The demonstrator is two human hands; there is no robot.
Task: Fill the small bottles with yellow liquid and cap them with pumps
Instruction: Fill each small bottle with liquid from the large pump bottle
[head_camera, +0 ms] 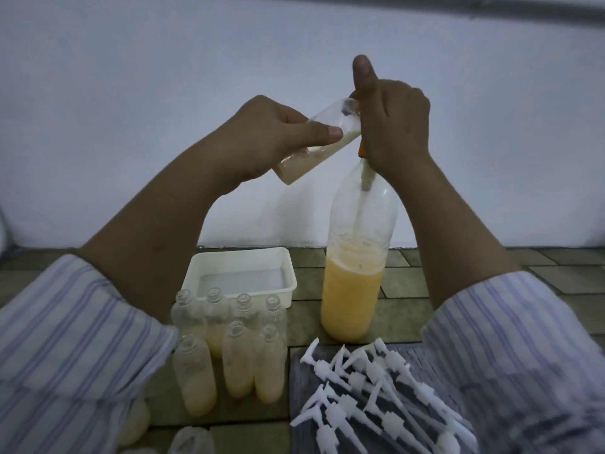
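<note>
While the large bottle stands on the counter about half full of yellow liquid, the right hand is wrapped round the pump dispenser fitted in its neck, thumb raised above the top. The left hand grips a small bottle, tilted with its mouth up against the dispenser's outlet and only partly filled.

The risks, as I judge them: the small mouth is narrow and held in mid-air, so any slip of the left hand would send liquid down the big bottle and onto the counter. Pressing down hard on a tall bottle steadied only from the top could rock it over. Pumping too long would overflow the small bottle, leaving no room for a pump stem.

Behind the work sits a white tray, and just in front of it a cluster of filled small bottles, open-mouthed and uncapped, close together; a falling big bottle or a sweeping sleeve could knock them down. Nearer, to the right, white pumps lie heaped on a dark cloth, close under the right forearm.
</note>
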